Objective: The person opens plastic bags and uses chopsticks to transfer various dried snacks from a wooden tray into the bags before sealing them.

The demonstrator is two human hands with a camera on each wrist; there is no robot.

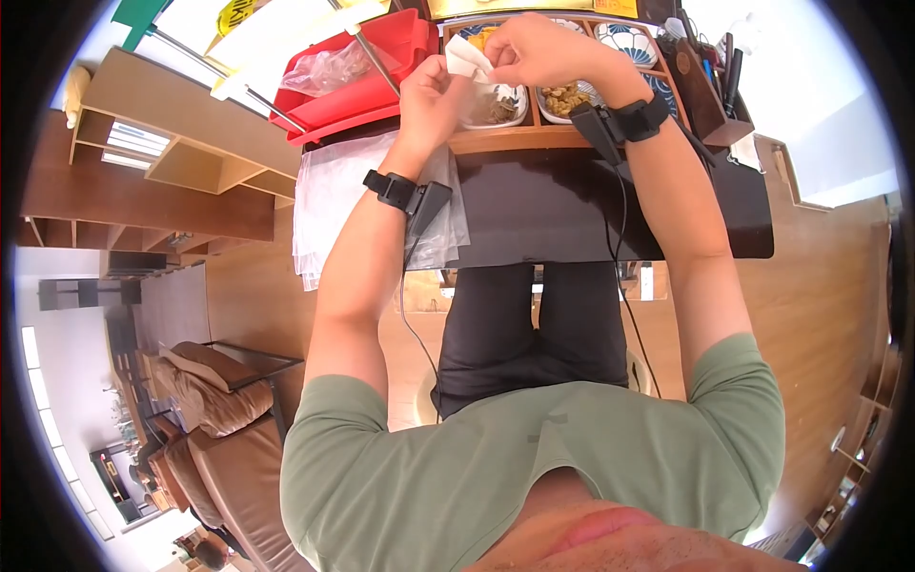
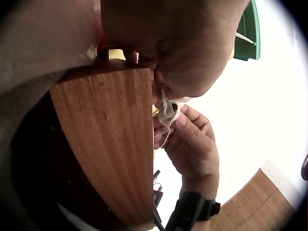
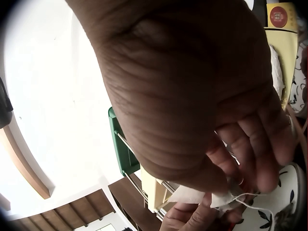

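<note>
Both hands meet over the wooden tray (image 1: 515, 139), holding a small white pouch (image 1: 467, 59) between them. My left hand (image 1: 431, 107) pinches its left side with thumb and fingers; my right hand (image 1: 548, 55) pinches its right side. In the left wrist view the pouch (image 2: 168, 111) has an open mouth with something dark inside, and a thin string hangs from it. The right wrist view shows the string (image 3: 260, 208) trailing over a patterned dish. Below the hands sits a dish of dried pieces (image 1: 498, 107), beside a dish of yellow-brown pieces (image 1: 564, 99).
A red bin (image 1: 348, 107) with a clear plastic bag stands left of the tray. Clear plastic sheets (image 1: 343, 205) lie over the dark table's (image 1: 534, 205) left part. At the right is a wooden holder (image 1: 701, 95) with pens. Cables hang from both wrist cameras.
</note>
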